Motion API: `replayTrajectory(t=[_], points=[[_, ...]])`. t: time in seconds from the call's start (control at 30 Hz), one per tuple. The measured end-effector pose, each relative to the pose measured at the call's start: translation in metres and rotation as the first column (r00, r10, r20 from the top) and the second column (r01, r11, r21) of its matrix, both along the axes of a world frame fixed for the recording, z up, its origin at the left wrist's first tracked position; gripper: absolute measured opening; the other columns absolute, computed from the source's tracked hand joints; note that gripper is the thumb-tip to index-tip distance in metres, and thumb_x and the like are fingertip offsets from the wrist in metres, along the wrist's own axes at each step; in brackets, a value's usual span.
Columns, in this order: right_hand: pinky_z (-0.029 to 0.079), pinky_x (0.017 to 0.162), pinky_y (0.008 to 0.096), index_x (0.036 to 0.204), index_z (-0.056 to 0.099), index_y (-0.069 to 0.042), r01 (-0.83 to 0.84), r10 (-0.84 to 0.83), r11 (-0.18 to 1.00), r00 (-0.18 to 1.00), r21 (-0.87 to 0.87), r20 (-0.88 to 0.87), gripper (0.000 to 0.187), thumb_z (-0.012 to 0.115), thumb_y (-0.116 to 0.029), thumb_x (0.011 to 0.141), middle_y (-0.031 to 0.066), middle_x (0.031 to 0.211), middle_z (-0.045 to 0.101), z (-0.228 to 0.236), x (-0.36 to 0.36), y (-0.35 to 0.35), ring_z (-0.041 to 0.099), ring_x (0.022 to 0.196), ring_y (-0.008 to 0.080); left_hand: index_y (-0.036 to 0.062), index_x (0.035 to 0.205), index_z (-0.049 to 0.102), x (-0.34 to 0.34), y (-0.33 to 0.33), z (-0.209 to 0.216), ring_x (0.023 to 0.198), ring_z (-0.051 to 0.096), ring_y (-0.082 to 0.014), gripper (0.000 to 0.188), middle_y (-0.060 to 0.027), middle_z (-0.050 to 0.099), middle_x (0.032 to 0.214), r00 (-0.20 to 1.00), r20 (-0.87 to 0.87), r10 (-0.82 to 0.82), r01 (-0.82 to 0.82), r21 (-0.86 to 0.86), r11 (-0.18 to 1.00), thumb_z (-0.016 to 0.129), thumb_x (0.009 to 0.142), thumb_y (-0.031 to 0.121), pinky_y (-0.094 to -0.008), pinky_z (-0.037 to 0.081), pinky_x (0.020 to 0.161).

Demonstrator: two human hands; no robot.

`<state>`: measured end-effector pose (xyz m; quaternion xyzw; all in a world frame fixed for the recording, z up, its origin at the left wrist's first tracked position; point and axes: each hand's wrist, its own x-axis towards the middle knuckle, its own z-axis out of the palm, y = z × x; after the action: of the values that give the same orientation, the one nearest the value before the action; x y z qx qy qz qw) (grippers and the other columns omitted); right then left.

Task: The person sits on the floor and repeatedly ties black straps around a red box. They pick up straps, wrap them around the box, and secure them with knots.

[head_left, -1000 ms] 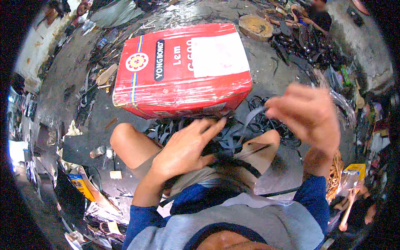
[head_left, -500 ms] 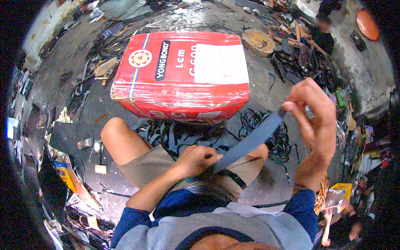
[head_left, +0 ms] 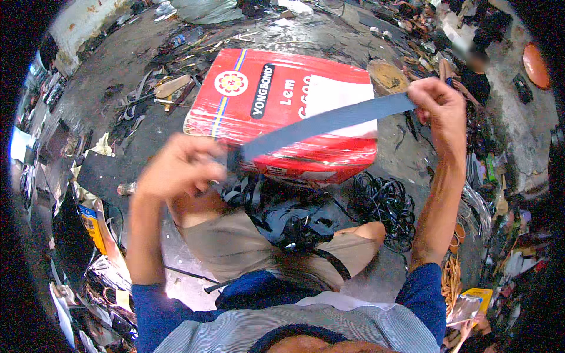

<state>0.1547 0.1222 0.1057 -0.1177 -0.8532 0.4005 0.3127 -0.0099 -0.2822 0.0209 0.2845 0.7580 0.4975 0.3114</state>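
Note:
A long grey-blue flat strip is drawn out between my hands, slanting up to the right in front of a red carton. My right hand, raised at the right, pinches its far end. At the lower left end, my left hand is closed by a darker part of the strip; motion blurs its fingers. Behind the strip stands the red carton, shiny with clear wrap and bearing a white sheet. A pile of black strips lies between my legs, below the strip.
Coils of thin black cord lie beside my right knee. A round wooden block stands behind the carton. Scraps litter the floor on both sides, with a yellow package at lower right. Other people sit at the upper right and lower right.
My left hand has moved from my lap up and to the left, and the strip now stretches long across the carton. My right hand has risen slightly. The whole view has shifted a little.

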Motion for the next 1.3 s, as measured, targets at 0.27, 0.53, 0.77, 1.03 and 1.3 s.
replayTrajectory(t=[0.27, 0.53, 0.77, 1.03, 1.3], points=[[0.054, 0.066, 0.0288, 0.093, 0.077, -0.003, 0.006, -0.010, 1.000, 0.978, 0.020, 0.206, 0.019, 0.082, -0.015, 0.080, 0.0061, 0.081, 0.074, -0.060, -0.040, -0.001, 0.068, 0.073, 0.0127, 0.0034, 0.097, 0.073, -0.142, -0.012, 0.027, 0.072, 0.063, -0.0162, 0.031, -0.0066, 0.067, 0.081, 0.724, -0.672, 0.154, -0.260, -0.060, 0.964, 0.084, 0.076, 0.023, -0.0314, 0.050, 0.065], [0.056, 0.072, 0.0378, 0.103, 0.073, -0.011, 0.088, -0.150, 0.963, 0.960, 0.255, 0.235, 0.026, 0.079, -0.018, 0.079, 0.0100, 0.085, 0.075, -0.059, -0.034, -0.035, 0.072, 0.077, 0.0237, 0.0018, 0.114, 0.069, -0.019, 0.218, -0.004, 0.092, 0.071, -0.0234, 0.033, -0.0169, 0.070, 0.106, 0.831, -0.556, -0.016, 0.256, 0.356, 0.899, 0.077, 0.085, 0.016, -0.0383, 0.056, 0.081], [0.055, 0.082, 0.0440, 0.094, 0.076, -0.014, 0.065, -0.154, 0.879, 0.976, 0.473, 0.152, 0.018, 0.075, -0.027, 0.082, 0.0089, 0.091, 0.073, -0.065, -0.020, -0.028, 0.070, 0.091, 0.0307, -0.0001, 0.094, 0.073, 0.001, 0.239, -0.015, 0.084, 0.069, -0.0239, 0.020, -0.0134, 0.070, 0.093, 0.812, -0.582, -0.048, 0.266, 0.295, 0.918, 0.076, 0.085, 0.017, -0.0381, 0.055, 0.076], [0.055, 0.077, 0.0432, 0.090, 0.074, -0.012, -0.028, -0.044, 0.729, 0.995, 0.684, 0.088, 0.016, 0.072, -0.028, 0.087, 0.0079, 0.091, 0.063, -0.062, -0.007, -0.020, 0.065, 0.089, 0.0299, 0.0033, 0.090, 0.074, 0.006, 0.241, -0.021, 0.078, 0.063, -0.0236, 0.014, -0.0103, 0.063, 0.086, 0.717, -0.696, 0.033, 0.298, 0.349, 0.889, 0.077, 0.082, 0.014, -0.0379, 0.051, 0.069], [0.056, 0.078, 0.0441, 0.098, 0.074, -0.008, -0.212, 0.056, 0.608, 0.973, 0.765, 0.225, 0.024, 0.069, -0.030, 0.090, 0.0116, 0.098, 0.063, -0.053, -0.003, -0.008, 0.068, 0.093, 0.0327, 0.0034, 0.094, 0.078, 0.008, 0.238, -0.024, 0.080, 0.065, -0.0199, 0.014, -0.0101, 0.068, 0.089, 0.787, -0.616, -0.031, 0.316, 0.361, 0.877, 0.077, 0.082, 0.011, -0.0332, 0.052, 0.071]])
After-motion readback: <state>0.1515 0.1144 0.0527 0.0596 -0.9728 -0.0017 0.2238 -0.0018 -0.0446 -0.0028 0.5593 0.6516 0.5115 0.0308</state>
